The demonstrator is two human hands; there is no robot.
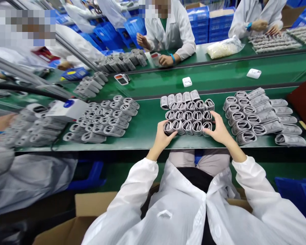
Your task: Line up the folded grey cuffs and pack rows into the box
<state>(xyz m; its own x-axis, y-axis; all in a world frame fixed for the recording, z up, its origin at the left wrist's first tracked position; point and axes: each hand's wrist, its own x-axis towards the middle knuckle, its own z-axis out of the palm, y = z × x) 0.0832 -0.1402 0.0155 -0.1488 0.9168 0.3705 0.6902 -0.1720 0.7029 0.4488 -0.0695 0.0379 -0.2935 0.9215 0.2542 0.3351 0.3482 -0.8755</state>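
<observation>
Green tabletop (148,144) | block of rolled grey cuffs (188,115) straight ahead, rows running crosswise | left hand (167,137) curled against its front-left corner | right hand (219,128) spread against its front-right corner | pinch: cannot tell

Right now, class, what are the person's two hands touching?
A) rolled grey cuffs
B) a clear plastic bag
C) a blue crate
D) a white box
A: the left hand and the right hand rest against opposite ends of the front row of rolled grey cuffs.
</observation>
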